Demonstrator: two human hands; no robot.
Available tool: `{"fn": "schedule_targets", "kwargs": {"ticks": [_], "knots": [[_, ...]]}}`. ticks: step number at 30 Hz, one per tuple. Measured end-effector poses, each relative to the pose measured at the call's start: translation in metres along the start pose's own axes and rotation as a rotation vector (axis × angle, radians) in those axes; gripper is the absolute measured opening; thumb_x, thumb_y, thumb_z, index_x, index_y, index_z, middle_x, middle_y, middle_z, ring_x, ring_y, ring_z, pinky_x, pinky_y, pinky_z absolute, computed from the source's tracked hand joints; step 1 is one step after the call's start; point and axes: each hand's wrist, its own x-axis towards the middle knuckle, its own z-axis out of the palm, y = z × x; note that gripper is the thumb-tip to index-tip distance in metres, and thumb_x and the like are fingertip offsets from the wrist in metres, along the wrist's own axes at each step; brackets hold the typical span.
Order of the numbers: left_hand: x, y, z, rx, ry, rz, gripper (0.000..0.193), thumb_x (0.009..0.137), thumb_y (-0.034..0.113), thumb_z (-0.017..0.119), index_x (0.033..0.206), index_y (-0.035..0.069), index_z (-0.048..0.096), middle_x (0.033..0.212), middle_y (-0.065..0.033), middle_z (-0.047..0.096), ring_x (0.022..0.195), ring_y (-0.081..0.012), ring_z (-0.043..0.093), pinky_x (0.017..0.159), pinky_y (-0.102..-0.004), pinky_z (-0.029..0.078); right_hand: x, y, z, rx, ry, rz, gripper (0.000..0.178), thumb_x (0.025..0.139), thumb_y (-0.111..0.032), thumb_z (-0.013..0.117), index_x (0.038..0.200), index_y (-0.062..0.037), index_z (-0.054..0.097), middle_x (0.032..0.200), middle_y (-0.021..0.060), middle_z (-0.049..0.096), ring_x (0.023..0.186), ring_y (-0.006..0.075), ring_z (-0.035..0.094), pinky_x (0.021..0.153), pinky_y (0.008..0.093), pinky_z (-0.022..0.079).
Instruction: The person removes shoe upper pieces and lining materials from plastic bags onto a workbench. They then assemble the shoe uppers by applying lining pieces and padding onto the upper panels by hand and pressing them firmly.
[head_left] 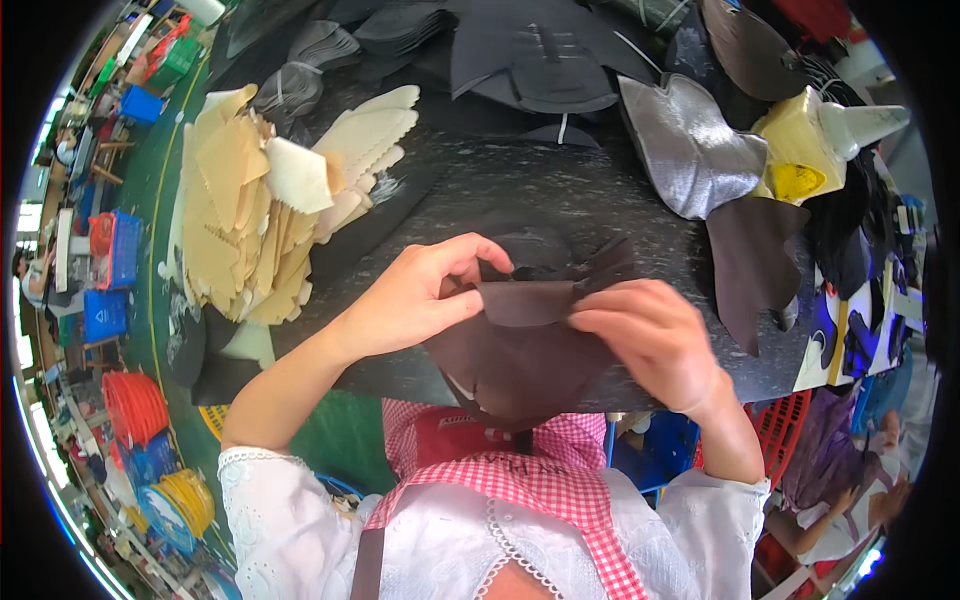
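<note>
Near the table's front edge, a dark brown leather piece (530, 365) is held up between my two hands, its upper edge folded over into a flap. My left hand (435, 290) pinches the flap's left end between thumb and fingers. At the right end, my right hand (650, 335) has its fingers closed on the edge; it is slightly blurred. The lower part of the piece hangs in a rounded shape over the table edge. Dark material behind the flap is partly hidden by it.
Cream scalloped pieces (240, 210) are heaped on the left. Dark cut pieces (540, 70) lie at the back. To the right are a silvery piece (690, 150), a yellow bottle with a white nozzle (800, 140) and another brown piece (755, 260). Bins (135, 405) stand beyond the left side.
</note>
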Motion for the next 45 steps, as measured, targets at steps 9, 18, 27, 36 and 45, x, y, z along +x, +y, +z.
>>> {"fn": "schedule_targets", "kwargs": {"ticks": [9,18,27,36,45], "knots": [[-0.027,-0.016,-0.009,0.042,0.311,-0.025,0.041,0.08,0.005,0.069,0.118,0.007,0.056,0.085,-0.0011,0.058,0.063,-0.0024,0.057,0.051,-0.0169,0.045,0.01,0.018,0.009,-0.112,-0.157,-0.14,0.03,0.065,-0.005,0.065,0.095,-0.0099,0.068,0.104,0.0033,0.063,0.08,0.0192,0.063,0.067,0.0317,0.052],[-0.02,-0.014,-0.005,0.282,0.304,0.113,0.042,0.08,0.0,0.065,0.119,0.006,0.054,0.083,-0.0024,0.056,0.06,-0.0055,0.059,0.05,-0.0207,0.047,0.027,0.014,0.006,-0.009,-0.167,0.041,0.039,0.072,0.007,0.058,0.109,-0.0057,0.062,0.121,0.01,0.057,0.083,0.026,0.064,0.072,0.0341,0.053],[-0.037,0.007,-0.001,0.771,-0.08,0.624,0.061,0.054,0.0,0.06,0.115,0.003,0.056,0.118,-0.0124,0.053,0.108,-0.0296,0.054,0.092,-0.0426,0.042,0.004,0.006,-0.016,0.169,-0.389,-0.006,0.058,0.061,-0.008,0.068,0.118,-0.0034,0.056,0.123,0.0143,0.054,0.106,0.0335,0.056,0.089,0.0406,0.046],[-0.043,-0.031,-0.002,0.543,0.026,0.733,0.027,0.067,0.003,0.072,0.093,0.001,0.065,0.097,-0.013,0.065,0.09,-0.031,0.065,0.078,-0.04,0.054,-0.005,-0.002,-0.007,-0.014,-0.333,-0.075,0.064,0.059,-0.02,0.077,0.119,-0.0101,0.059,0.119,0.0092,0.057,0.108,0.0301,0.056,0.088,0.0405,0.047],[-0.055,-0.039,0.015,0.727,0.122,0.889,0.025,0.066,0.006,0.077,0.088,0.003,0.065,0.102,-0.0131,0.063,0.1,-0.0325,0.062,0.088,-0.0482,0.051,-0.006,-0.017,0.001,-0.175,-0.273,-0.092,0.064,0.056,-0.029,0.08,0.114,-0.0083,0.063,0.114,0.0099,0.058,0.103,0.0294,0.058,0.087,0.0405,0.048]]}}
